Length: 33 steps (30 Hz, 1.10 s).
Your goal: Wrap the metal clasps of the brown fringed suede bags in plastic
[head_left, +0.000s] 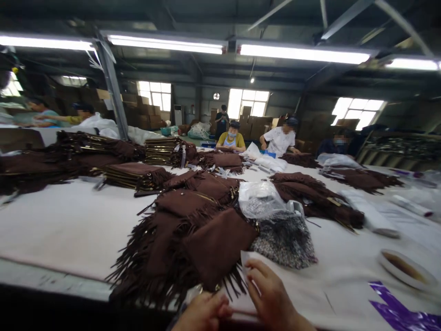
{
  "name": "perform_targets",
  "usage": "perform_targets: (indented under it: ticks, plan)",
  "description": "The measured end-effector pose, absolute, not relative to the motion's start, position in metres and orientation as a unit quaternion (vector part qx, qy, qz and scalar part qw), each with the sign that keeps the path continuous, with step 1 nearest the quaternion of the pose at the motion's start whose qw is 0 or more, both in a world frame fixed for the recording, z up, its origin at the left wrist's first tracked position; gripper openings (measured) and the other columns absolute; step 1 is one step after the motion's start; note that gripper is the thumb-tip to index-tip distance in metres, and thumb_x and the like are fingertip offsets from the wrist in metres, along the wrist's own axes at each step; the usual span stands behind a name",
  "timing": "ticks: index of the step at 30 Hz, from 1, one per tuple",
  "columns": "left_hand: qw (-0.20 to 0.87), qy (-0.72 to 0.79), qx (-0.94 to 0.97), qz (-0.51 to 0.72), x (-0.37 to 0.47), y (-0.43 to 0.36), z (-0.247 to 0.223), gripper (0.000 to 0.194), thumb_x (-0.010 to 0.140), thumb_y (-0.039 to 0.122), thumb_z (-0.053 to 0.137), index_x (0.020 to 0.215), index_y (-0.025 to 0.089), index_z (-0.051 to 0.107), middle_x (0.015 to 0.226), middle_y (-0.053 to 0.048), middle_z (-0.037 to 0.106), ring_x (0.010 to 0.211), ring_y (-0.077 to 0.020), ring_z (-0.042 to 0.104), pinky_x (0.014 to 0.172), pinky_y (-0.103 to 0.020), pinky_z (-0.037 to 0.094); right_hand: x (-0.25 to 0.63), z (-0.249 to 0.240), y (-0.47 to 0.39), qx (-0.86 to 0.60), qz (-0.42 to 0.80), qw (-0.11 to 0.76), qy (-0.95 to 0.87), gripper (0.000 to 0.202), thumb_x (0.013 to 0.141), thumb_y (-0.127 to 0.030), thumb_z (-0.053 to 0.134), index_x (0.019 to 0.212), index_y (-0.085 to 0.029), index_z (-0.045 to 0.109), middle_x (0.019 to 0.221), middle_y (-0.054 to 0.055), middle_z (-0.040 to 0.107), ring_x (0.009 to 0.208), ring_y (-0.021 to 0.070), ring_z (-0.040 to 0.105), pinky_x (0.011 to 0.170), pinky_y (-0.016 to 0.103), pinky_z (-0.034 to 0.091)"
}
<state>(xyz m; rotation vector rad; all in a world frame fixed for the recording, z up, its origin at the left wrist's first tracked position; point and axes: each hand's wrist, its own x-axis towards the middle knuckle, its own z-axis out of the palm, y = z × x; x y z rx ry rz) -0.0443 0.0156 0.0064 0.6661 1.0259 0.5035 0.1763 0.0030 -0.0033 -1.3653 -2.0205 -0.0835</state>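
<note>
At the table's front edge, my left hand point(206, 310) is closed, its fingertips pinched together. A clear plastic scrap point(193, 292) and a bit of gold metal show just behind it; what the fingers hold is hidden. To its right my right hand point(267, 292) pinches a thin whitish slip point(245, 260) between thumb and fingers. Directly ahead lies a pile of brown fringed bags point(220, 243), its fringe hanging toward me. Right of the pile sits a speckled grey cloth point(284, 239), partly covered by a crumpled clear plastic bag point(260, 198).
Stacked brown bags with gold zippers point(160, 151) stand further back on the white table point(69, 225). More brown bags point(310, 197) lie to the right. A tape roll point(406, 269) and purple plastic point(399, 308) are at the near right. Several people work across the table.
</note>
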Motion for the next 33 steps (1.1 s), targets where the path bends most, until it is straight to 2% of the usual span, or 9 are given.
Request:
perform_targets:
  ticks: [5,9,12,14,16,20,24,29,33]
  plan:
    - [0.777,0.457,0.344,0.264,-0.035,0.009,-0.003,0.049,0.061,0.053,0.078,0.080,0.019,0.050,0.049,0.011,0.038,0.039,-0.0032,0.025,0.037,-0.018,0.014,0.131,-0.016,-0.051,-0.484,-0.006,0.320,-0.815,0.028,0.085,-0.008,0.049,0.101,-0.022,0.066,0.118,0.010,0.066,0.107,0.0252,0.061,0.089,0.038,0.048]
    - [0.768,0.473,0.335,0.272,-0.036,0.004,-0.012,0.042,0.061,0.044,0.077,0.080,0.020,0.048,0.046,0.012,0.034,0.038,-0.0037,0.024,0.038,-0.020,0.011,0.131,-0.017,-0.064,-0.524,0.135,0.389,-0.746,0.029,0.088,-0.029,0.057,0.114,-0.023,0.065,0.122,0.011,0.064,0.111,0.0267,0.058,0.095,0.039,0.046]
    - [0.778,0.464,0.323,0.274,-0.038,0.004,-0.015,0.040,0.061,0.040,0.076,0.082,0.020,0.048,0.047,0.012,0.033,0.039,-0.0036,0.023,0.038,-0.020,0.011,0.133,-0.016,-0.059,-0.629,0.339,0.421,-0.558,0.041,0.092,-0.051,0.044,0.097,-0.017,0.067,0.086,0.009,0.068,0.078,0.0212,0.063,0.069,0.030,0.050]
    - [0.778,0.465,0.326,0.271,-0.038,0.004,-0.016,0.039,0.062,0.038,0.076,0.081,0.020,0.047,0.047,0.012,0.033,0.039,-0.0035,0.024,0.038,-0.019,0.012,0.130,-0.015,-0.050,-0.646,0.458,0.387,-0.473,0.052,0.089,-0.060,0.042,0.077,-0.015,0.065,0.059,0.002,0.057,0.053,0.0149,0.050,0.050,0.025,0.039]
    - [0.776,0.463,0.330,0.272,-0.038,0.004,-0.016,0.039,0.064,0.039,0.077,0.079,0.020,0.046,0.048,0.012,0.033,0.039,-0.0031,0.024,0.038,-0.018,0.012,0.124,-0.011,-0.042,-0.627,0.513,0.379,-0.447,0.050,0.082,-0.061,0.051,0.067,-0.014,0.062,0.051,-0.002,0.048,0.047,0.0113,0.040,0.046,0.024,0.031]
    - [0.818,0.422,0.266,0.287,-0.046,0.002,-0.013,0.035,0.076,0.048,0.068,0.085,0.019,0.050,0.059,0.007,0.047,0.043,-0.0039,0.037,0.041,-0.016,0.027,0.119,-0.005,-0.036,-0.606,0.513,0.410,-0.449,0.042,0.076,-0.052,0.062,0.068,-0.011,0.067,0.058,0.000,0.056,0.057,0.0127,0.045,0.053,0.024,0.031]
    - [0.853,0.388,0.210,0.278,-0.059,-0.001,-0.007,0.023,0.082,0.033,0.064,0.092,0.014,0.058,0.076,-0.002,0.061,0.056,-0.0074,0.055,0.059,-0.024,0.049,0.125,-0.011,-0.048,-0.614,0.525,0.402,-0.431,0.041,0.072,-0.050,0.066,0.072,-0.010,0.072,0.062,0.003,0.061,0.059,0.0138,0.047,0.055,0.024,0.033]
    - [0.847,0.391,0.228,0.278,-0.060,-0.002,-0.004,0.025,0.073,0.027,0.076,0.086,0.013,0.060,0.079,-0.005,0.066,0.068,-0.0119,0.063,0.066,-0.024,0.051,0.129,-0.027,-0.066,-0.616,0.536,0.425,-0.391,0.037,0.068,-0.047,0.070,0.066,-0.011,0.069,0.055,0.001,0.059,0.053,0.0123,0.045,0.052,0.024,0.031]
    - [0.827,0.407,0.266,0.282,-0.052,0.000,-0.004,0.033,0.064,0.031,0.082,0.074,0.015,0.054,0.058,0.002,0.055,0.050,-0.0071,0.052,0.045,-0.016,0.034,0.130,-0.027,-0.076,-0.649,0.490,0.397,-0.425,0.035,0.071,-0.046,0.067,0.068,-0.012,0.072,0.062,0.004,0.066,0.059,0.0162,0.053,0.056,0.025,0.037]
